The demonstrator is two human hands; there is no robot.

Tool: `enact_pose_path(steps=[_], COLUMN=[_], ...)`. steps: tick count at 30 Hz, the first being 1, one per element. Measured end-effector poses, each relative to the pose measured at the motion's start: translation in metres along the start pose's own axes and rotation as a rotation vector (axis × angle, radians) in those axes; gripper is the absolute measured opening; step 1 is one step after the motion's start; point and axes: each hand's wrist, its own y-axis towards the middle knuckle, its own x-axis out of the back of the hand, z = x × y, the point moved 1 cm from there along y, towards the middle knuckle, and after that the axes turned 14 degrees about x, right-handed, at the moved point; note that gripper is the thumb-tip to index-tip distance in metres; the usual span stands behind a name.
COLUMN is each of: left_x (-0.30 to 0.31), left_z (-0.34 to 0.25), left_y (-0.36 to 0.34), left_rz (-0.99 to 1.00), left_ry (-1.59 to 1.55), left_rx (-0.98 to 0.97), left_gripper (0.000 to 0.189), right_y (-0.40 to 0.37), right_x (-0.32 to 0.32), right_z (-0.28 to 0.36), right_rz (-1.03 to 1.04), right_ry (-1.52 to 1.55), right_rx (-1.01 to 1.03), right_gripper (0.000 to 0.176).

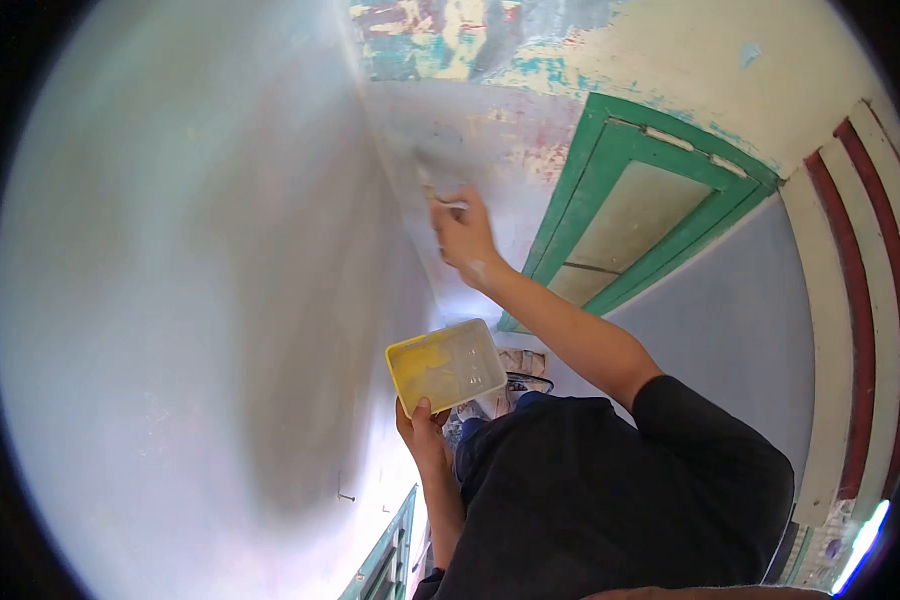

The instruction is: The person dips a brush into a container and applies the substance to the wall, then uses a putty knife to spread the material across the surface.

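Observation:
My right hand (464, 235) is raised to the wall near the corner, its fingers closed round a paintbrush (429, 188) whose bristle end is blurred against the wall. A pale smear marks the wrist. Lower down, my left hand (423, 425) grips a yellow rectangular tub (398, 375) by its near edge, thumb over the rim. The tub is tilted toward the camera, and a pale greyish coating covers part of its inside. The painted wall (470, 130) around the brush is pale grey-lilac, with patchy old paint above it.
A green-framed door or shutter (592, 150) stands right of the brush. The long pale wall (170, 300) fills the left side, with a nail (345, 496) sticking out. Red and cream bands (850, 300) run down the right. A green slatted frame (385, 560) shows at the bottom.

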Motion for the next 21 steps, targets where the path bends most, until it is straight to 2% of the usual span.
enact_pose_path(steps=[4, 6, 10, 11, 13, 14, 16, 18, 19, 21], left_x=[-0.005, -0.003, 0.004, 0.006, 0.007, 0.006, 0.001, -0.005, -0.007, -0.010], left_z=[-0.002, -0.001, -0.001, 0.001, 0.009, 0.011, 0.012, 0.010, 0.009, 0.008], left_y=[0.003, 0.003, -0.005, -0.005, -0.004, -0.004, -0.003, -0.001, -0.001, 0.001], left_rz=[0.067, 0.064, 0.004, 0.000, -0.040, -0.037, 0.018, 0.038, 0.050, 0.061], left_ry=[-0.016, -0.029, -0.045, -0.051, -0.068, -0.066, -0.044, -0.023, -0.010, 0.007], left_rx=[0.007, 0.009, 0.006, 0.000, 0.030, 0.032, 0.035, 0.040, 0.040, 0.043], left_gripper=[0.047, 0.047, 0.047, 0.047, 0.046, 0.046, 0.045, 0.045, 0.045, 0.045], right_y=[0.031, 0.019, -0.025, -0.032, -0.040, -0.043, -0.034, -0.010, 0.003, 0.021], right_x=[-0.005, 0.025, 0.080, 0.080, 0.076, 0.065, 0.027, 0.009, 0.017, 0.021], right_z=[-0.008, 0.008, 0.018, 0.006, -0.005, -0.007, -0.004, -0.028, -0.036, -0.031], right_rz=[-0.064, -0.225, -0.501, -0.492, -0.354, -0.190, -0.019, 0.039, 0.028, -0.123], right_ry=[-0.128, -0.105, -0.111, -0.109, -0.317, -0.390, -0.246, -0.255, -0.258, -0.218], right_rx=[0.047, 0.023, 0.186, 0.186, 0.278, 0.217, 0.020, 0.149, 0.151, 0.142], right_gripper=[0.023, 0.022, 0.018, 0.018, 0.017, 0.012, 0.014, 0.018, 0.018, 0.020])
